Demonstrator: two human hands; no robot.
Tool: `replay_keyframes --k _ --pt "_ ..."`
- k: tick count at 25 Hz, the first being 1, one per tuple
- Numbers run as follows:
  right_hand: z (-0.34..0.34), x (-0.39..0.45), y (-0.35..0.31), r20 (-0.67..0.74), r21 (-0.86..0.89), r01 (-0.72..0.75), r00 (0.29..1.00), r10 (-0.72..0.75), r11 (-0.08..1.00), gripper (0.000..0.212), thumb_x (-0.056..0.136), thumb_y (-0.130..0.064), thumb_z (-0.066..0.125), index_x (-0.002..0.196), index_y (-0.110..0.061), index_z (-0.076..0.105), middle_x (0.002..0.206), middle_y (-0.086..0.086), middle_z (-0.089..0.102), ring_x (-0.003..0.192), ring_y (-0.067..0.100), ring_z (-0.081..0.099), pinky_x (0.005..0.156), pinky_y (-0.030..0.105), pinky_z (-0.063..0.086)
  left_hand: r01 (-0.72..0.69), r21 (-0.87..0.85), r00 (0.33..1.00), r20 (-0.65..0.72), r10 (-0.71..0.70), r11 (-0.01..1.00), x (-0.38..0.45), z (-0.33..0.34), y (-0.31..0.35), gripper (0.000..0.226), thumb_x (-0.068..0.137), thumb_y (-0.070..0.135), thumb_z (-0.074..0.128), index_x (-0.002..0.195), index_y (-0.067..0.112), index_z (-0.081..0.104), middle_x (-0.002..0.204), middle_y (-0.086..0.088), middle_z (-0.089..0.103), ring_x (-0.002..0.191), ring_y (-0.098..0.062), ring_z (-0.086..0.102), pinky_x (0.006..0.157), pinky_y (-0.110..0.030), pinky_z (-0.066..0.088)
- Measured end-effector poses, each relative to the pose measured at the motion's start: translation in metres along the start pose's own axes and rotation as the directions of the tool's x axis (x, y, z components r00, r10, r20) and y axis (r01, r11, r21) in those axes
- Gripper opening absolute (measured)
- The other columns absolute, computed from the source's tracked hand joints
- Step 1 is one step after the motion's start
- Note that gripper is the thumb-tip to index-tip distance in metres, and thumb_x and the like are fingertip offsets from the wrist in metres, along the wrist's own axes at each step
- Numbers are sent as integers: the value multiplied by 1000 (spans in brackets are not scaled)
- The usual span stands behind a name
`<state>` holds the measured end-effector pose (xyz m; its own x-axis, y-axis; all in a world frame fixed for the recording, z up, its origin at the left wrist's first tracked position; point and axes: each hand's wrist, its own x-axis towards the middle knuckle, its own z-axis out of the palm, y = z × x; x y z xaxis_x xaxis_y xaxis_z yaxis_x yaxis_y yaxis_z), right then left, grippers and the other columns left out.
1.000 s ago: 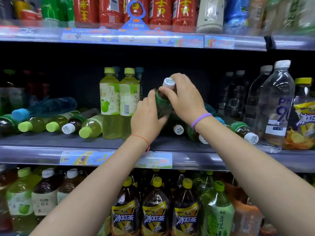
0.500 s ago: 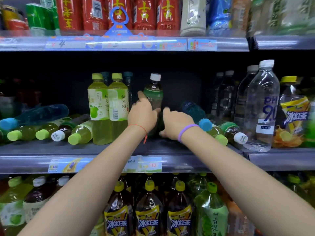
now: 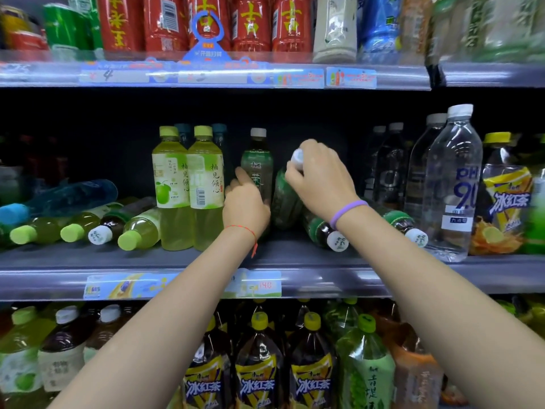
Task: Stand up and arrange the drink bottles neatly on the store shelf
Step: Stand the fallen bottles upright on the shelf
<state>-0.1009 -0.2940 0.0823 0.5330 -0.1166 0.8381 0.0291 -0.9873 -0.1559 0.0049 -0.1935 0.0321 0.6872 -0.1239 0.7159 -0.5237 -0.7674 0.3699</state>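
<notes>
On the middle shelf a dark green tea bottle with a white cap stands upright. My left hand touches its lower part with fingers spread. My right hand grips the white cap of a second green tea bottle, which is tilted and nearly upright beside the first. Two yellow-green bottles stand to the left. Two more green tea bottles lie on their sides: one under my right wrist, another further right.
Several bottles lie on their sides at the shelf's left. Tall clear water bottles and an iced tea bottle stand at the right. Red bottles fill the shelf above; large iced tea bottles stand below.
My right hand took a lying green tea bottle by its cap and raised it nearly upright next to the standing one. My left hand stayed at the standing bottle's base.
</notes>
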Motion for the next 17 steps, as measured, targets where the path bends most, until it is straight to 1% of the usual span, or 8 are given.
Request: replay_keyframes --k 3,5,6,8,10,13,15,17 --pt "-8 11 -5 -56 133 -36 997 44 990 37 100 -41 50 107 -5 52 97 7 52 84 24 48 68 34 36 -17 3 1000 -13 17 1000 -11 -7 -1 91 85 21 68 150 -5 12 136 -24 41 121 -35 50 99 -34 41" --pt "-8 19 -10 -67 182 -64 995 77 981 41 100 -47 49 107 -6 53 98 4 53 82 22 49 67 34 37 -102 -85 990 -105 93 991 -20 -14 -3 72 88 14 57 148 -2 21 134 -22 41 117 -36 51 96 -35 40" --pt "-8 24 -11 -70 206 -84 992 101 975 42 100 -48 48 107 -7 54 99 4 54 83 21 51 67 33 37 -150 -198 982 -144 123 969 -24 -18 -4 60 92 14 51 146 0 28 131 -19 45 116 -35 50 96 -35 39" --pt "-3 33 -15 -65 279 -139 985 163 950 46 100 -51 46 112 -8 57 108 7 54 87 20 52 70 31 38 -178 -457 983 -119 139 872 -33 -29 -6 49 99 27 45 144 9 36 130 -11 54 119 -28 51 96 -36 41" --pt "4 41 -19 -20 346 -191 977 211 918 48 100 -52 43 118 -9 57 114 8 56 89 18 54 70 30 37 -154 -509 985 -11 173 847 -39 -37 -7 64 95 49 51 147 18 30 137 -6 54 121 -25 53 94 -37 46" --pt "12 45 -32 201 360 -290 952 229 887 52 98 -59 39 119 -13 53 108 7 62 77 16 60 57 30 46 -125 -343 990 18 140 931 -40 -36 -10 94 83 52 68 151 13 16 149 -10 43 127 -28 50 92 -37 47" --pt "17 38 -38 405 337 -382 884 234 861 63 93 -67 41 125 -13 51 105 8 63 70 21 66 51 32 54 -114 -293 994 -39 107 949 -40 -34 -13 98 84 43 71 153 6 12 152 -14 35 133 -30 44 97 -36 44" --pt "23 25 -41 535 293 -384 825 183 875 63 89 -67 48 115 -11 55 96 10 67 65 26 70 52 34 60 -152 -216 985 -108 131 964 -42 -33 -18 94 85 31 71 153 2 13 150 -19 31 134 -35 41 99 -39 44"
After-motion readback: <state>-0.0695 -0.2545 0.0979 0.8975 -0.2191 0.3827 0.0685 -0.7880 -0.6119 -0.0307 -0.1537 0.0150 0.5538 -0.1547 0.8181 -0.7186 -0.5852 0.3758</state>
